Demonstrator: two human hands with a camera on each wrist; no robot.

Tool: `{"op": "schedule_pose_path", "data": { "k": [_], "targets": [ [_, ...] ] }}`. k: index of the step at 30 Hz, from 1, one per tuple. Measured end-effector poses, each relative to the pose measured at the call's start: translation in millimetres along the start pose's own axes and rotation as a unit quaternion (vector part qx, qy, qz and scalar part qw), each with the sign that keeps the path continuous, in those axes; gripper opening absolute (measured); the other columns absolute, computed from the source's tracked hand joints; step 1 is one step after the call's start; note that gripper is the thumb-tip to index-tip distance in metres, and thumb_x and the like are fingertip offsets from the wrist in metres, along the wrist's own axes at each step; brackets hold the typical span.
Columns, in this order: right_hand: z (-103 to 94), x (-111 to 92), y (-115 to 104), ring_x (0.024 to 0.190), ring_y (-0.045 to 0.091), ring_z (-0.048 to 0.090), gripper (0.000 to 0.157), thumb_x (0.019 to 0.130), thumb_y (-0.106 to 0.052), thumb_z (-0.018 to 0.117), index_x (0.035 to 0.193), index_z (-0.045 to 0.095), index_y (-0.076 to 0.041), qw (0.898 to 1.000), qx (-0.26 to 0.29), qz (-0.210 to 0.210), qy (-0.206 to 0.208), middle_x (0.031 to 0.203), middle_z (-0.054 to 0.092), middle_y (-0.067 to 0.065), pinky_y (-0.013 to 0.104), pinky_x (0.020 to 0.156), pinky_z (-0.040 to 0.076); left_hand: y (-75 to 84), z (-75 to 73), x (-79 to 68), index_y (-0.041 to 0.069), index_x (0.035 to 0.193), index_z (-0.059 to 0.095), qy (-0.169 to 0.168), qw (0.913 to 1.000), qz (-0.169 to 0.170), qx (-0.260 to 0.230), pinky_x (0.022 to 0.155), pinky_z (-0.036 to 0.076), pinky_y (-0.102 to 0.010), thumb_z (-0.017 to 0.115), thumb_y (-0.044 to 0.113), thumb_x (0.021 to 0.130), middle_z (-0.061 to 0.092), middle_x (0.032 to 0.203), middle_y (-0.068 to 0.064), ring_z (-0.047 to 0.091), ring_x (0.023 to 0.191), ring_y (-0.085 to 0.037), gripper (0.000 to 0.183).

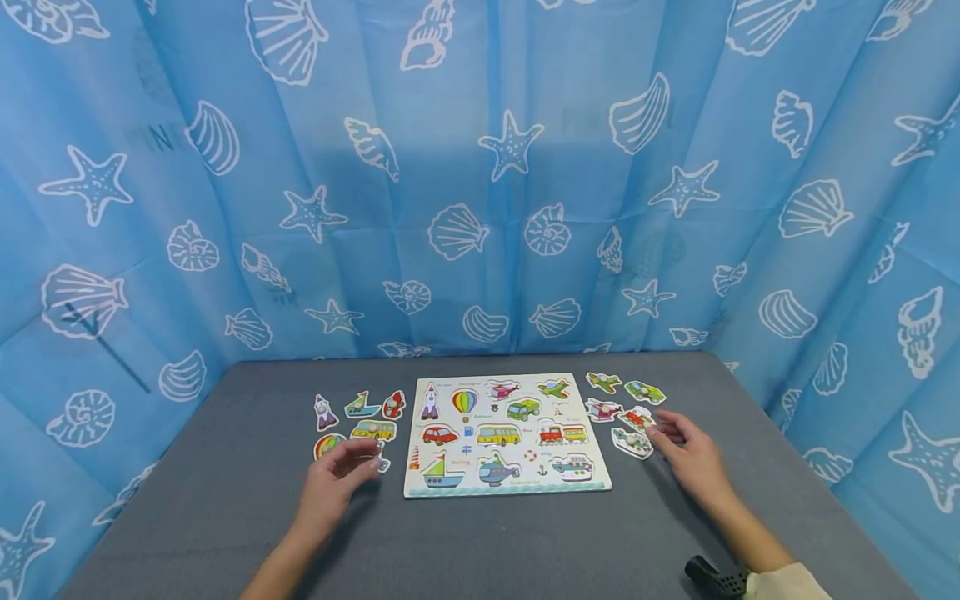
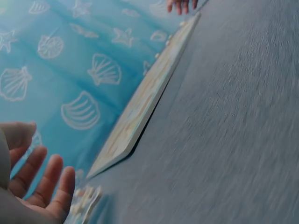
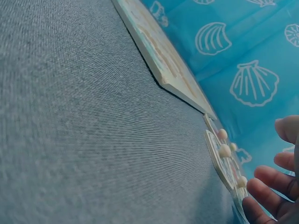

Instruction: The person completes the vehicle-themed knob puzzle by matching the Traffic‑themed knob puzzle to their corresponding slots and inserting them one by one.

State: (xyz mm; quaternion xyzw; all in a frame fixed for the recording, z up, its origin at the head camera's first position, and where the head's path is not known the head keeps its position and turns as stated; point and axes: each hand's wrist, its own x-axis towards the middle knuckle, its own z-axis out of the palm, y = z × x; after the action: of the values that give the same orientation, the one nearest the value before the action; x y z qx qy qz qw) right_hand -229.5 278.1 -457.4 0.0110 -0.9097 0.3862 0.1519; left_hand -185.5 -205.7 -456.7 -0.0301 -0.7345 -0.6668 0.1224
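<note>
A flat puzzle board (image 1: 416, 487) with printed vehicles lies mid-table. My left hand (image 1: 337, 479) hovers with relaxed, parted fingers over the pieces on its left: a rocket (image 1: 325, 412), sailboat (image 1: 362, 406), red car (image 1: 393, 405), yellow bus (image 1: 373, 429), balloon (image 1: 327, 445) and one piece (image 1: 383, 462) partly hidden by the fingers. Nothing shows in that palm in the left wrist view. On the board's right, my right hand (image 1: 686, 458) is loosely spread, fingertips at the ship piece (image 1: 632, 442). Around it lie a train (image 1: 637, 418), helicopter (image 1: 603, 409), plane (image 1: 603, 382) and green truck (image 1: 645, 392).
Small round knobs (image 3: 225, 150) stand up from the right-hand pieces. A grey cloth (image 1: 510, 546) covers the table. Blue curtains (image 1: 465, 175) with shells and starfish hang behind and at the sides. A black band (image 1: 716, 577) sits by the right sleeve (image 1: 783, 583).
</note>
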Motion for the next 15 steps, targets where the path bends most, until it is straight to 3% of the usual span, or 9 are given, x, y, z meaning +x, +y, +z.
{"op": "schedule_pose_path", "data": {
  "k": [7,15],
  "targets": [
    [7.5,4.0,1.6,0.074,0.011,0.054,0.033,0.093,-0.02,0.066,0.117,0.064,0.002,1.0,-0.005,-0.003,-0.003,0.088,0.065,0.009,0.029,0.063,0.041,1.8,18.4,0.4,-0.012,0.116,0.059,-0.014,0.9969,-0.073,-0.026,0.073,0.055,-0.033,0.067,-0.007,0.084,0.061,0.111,-0.025,0.065,0.088,-0.02,0.033],
    [12.7,5.9,-1.5,0.063,0.015,0.046,0.029,0.091,-0.02,0.069,0.108,0.068,0.003,0.999,-0.038,-0.005,-0.027,0.072,0.055,0.001,0.031,0.059,0.035,0.6,31.1,5.4,-0.007,0.119,0.061,-0.038,0.9923,-0.113,0.033,0.071,0.055,-0.037,0.071,0.001,0.084,0.062,0.114,-0.02,0.062,0.086,-0.021,0.038]
  ]
}}
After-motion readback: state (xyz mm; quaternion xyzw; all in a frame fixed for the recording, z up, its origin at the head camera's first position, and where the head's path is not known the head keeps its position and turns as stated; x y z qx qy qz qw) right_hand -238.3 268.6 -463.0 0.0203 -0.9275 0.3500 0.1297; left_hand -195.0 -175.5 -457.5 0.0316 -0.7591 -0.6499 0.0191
